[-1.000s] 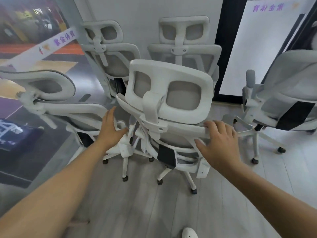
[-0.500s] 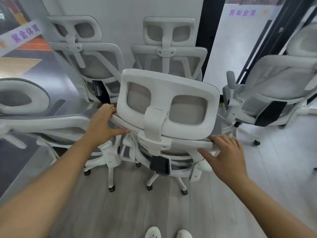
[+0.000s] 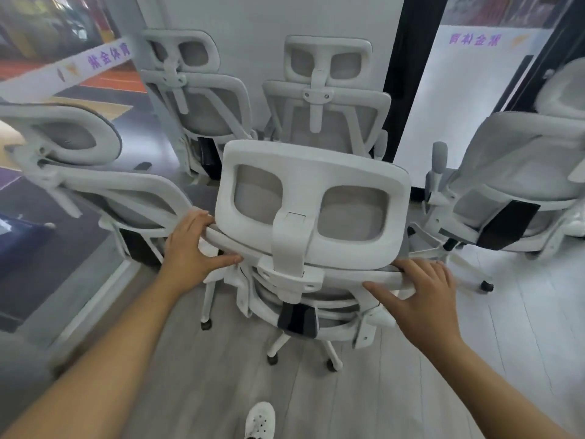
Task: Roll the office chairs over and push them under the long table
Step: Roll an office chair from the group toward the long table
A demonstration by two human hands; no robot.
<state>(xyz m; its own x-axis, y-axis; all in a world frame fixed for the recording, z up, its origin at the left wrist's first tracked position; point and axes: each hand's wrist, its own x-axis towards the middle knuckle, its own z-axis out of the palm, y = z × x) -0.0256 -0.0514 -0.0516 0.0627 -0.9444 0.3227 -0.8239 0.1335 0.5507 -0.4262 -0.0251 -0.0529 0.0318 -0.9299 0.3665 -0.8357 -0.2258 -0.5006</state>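
Note:
A white office chair (image 3: 311,198) with a grey mesh headrest stands right in front of me, its back toward me. My left hand (image 3: 191,248) grips the left end of the backrest's top rail, fingers over it and thumb under. My right hand (image 3: 421,293) grips the right end of the same rail. The chair's castors rest on the pale wood floor. No long table is in view.
Four more white chairs crowd around: one at the left (image 3: 79,166), two against the white wall behind (image 3: 196,90) (image 3: 326,93), one at the right (image 3: 512,182). Glass walls run along the left. My white shoe (image 3: 260,421) shows at the bottom.
Both hands have closed on the backrest's top rail. The chair has come toward me and away from the two chairs at the wall.

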